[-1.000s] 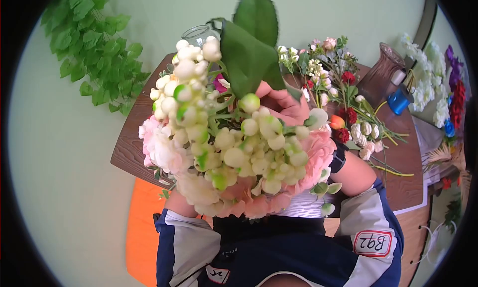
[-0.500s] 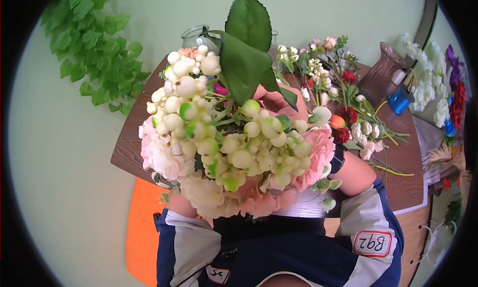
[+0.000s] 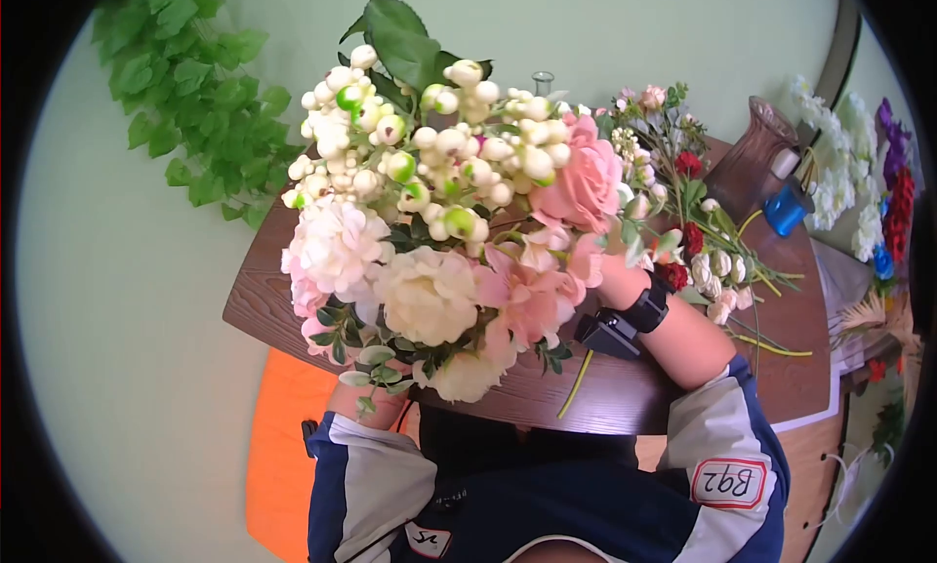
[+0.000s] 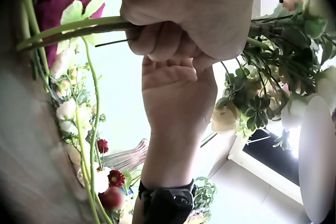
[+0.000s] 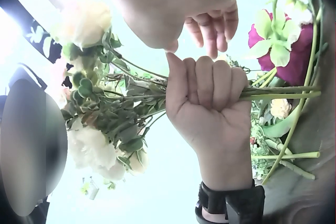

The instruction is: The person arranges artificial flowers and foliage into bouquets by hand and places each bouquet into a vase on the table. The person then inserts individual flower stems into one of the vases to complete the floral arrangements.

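A bouquet of artificial flowers fills the middle of the head view, with white berries [image 3: 449, 143], a pink rose [image 3: 581, 178], a cream flower [image 3: 427, 295] and a large green leaf [image 3: 400, 38] at its far side. My left hand [image 5: 210, 85] grips its bundled stems in a fist, as the right wrist view shows. The stem ends [image 5: 286, 94] stick out past the little finger. My right hand [image 5: 181, 3] is right beside that fist, its fingers loosely bent and holding nothing, its thumb tip close to the left thumb. In the head view, blossoms hide both hands' fingers.
Loose flowers, among them red blooms [image 3: 688, 163] and small white roses [image 3: 720, 262], lie on the right of the brown table [image 3: 264, 280]. A brownish glass vase [image 3: 756, 148] and a blue spool [image 3: 784, 212] are beyond them. A single stem [image 3: 576, 384] lies near the front edge.
The bouquet has tilted and dropped away from the head camera, so its pink and cream blossoms show more. The leaf has shifted left. My right hand has come down from behind the leaf towards the stems.
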`<state>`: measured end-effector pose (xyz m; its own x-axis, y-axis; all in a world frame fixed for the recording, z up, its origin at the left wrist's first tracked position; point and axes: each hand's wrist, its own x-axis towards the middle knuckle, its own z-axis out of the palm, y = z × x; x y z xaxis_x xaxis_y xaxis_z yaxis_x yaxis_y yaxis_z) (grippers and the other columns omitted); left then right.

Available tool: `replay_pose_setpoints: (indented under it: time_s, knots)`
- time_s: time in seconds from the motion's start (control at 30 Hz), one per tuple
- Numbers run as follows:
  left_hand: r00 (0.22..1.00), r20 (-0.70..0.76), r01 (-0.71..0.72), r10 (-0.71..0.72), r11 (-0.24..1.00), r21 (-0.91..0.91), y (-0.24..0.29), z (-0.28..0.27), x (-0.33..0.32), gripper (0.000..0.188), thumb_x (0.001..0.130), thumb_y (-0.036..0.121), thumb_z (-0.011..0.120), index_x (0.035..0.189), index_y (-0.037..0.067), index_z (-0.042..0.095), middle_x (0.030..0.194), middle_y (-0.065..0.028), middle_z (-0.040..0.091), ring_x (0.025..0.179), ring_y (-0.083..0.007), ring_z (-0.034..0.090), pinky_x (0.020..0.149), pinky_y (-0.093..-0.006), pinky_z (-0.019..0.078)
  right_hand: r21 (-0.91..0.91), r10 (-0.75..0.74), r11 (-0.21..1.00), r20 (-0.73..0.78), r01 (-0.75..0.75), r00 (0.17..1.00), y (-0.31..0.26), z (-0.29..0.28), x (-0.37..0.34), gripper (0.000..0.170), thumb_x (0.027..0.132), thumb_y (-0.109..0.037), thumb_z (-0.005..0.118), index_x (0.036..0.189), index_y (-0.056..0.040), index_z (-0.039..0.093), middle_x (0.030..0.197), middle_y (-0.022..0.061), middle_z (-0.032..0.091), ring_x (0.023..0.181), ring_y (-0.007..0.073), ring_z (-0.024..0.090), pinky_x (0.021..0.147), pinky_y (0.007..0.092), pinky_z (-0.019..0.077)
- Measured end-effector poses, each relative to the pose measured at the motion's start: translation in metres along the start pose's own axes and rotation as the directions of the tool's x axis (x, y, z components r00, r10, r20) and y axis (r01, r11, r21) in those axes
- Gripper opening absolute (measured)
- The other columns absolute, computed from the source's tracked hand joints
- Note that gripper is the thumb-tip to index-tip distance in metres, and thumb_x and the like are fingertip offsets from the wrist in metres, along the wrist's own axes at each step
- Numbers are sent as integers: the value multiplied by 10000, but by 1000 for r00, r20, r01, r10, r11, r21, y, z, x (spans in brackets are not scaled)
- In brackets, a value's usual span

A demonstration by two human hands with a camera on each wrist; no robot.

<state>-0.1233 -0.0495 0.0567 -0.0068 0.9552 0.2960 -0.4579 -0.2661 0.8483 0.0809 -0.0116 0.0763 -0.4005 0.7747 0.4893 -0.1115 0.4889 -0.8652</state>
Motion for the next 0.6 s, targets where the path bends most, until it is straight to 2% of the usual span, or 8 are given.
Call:
replay_pose_setpoints:
  time_s: [0.23,0.3,0.37,0.43,0.47,0.53,0.57,0.6]
  knots:
    - [997,-46,-54,56,998,37,20,-2,-1,335,877,244,489,1091,-13,508,1018,-104,573,881,-187,553,822,-322,452,-100,202,975,20,-199,979,27,-20,-2,460,891,-365,511,1200,-30,453,1114,117,545,958,231,570,851,362,485]
    - [997,-54,-54,56,998,40,21,0,-3,339,876,245,489,1095,-14,509,1022,-105,574,885,-188,555,826,-323,453,59,-51,995,-365,78,929,-19,4,0,228,905,-160,472,1077,-21,531,982,99,615,821,183,593,754,285,470]
    - [997,-59,-51,53,998,45,26,2,-8,344,876,245,489,1099,-15,509,1027,-106,576,889,-189,557,829,-324,454,303,-156,904,-423,302,892,-55,6,10,302,937,-201,420,1166,-11,476,1012,128,611,879,176,594,786,290,453]
    - [996,-66,-52,55,997,49,28,6,-9,348,876,246,489,1104,-16,510,1031,-107,578,893,-190,559,832,-324,456,143,-262,920,-468,365,844,-72,-18,13,343,956,-233,374,1171,18,468,1026,159,607,915,183,592,800,279,432]
    - [996,-71,-54,57,997,50,29,7,-10,350,875,246,489,1106,-17,511,1034,-108,579,895,-191,560,834,-325,456,-33,-444,879,-418,475,793,-80,-26,10,360,956,-242,367,1179,25,463,1035,166,606,925,189,590,790,277,430]
    - [995,-81,-56,60,997,49,29,10,-13,354,875,246,489,1110,-18,512,1038,-109,581,899,-192,562,837,-326,458,-353,-696,714,-254,605,672,-101,-33,3,414,937,-287,402,1202,27,451,1067,175,598,983,211,569,791,297,421]
    - [995,-86,-55,59,997,47,28,12,-14,357,875,247,489,1112,-19,512,1040,-109,582,901,-192,563,839,-326,458,-501,-726,632,-116,591,678,-115,-30,-3,569,888,-423,443,1232,29,415,1123,231,542,1063,309,521,885,387,396]
    - [994,-90,-50,54,998,46,27,14,-16,359,875,247,489,1114,-19,513,1043,-110,583,903,-193,564,841,-327,459,-622,-754,481,65,618,653,-126,-31,-5,565,848,-392,500,1226,21,428,1152,236,522,1082,317,509,903,392,388]
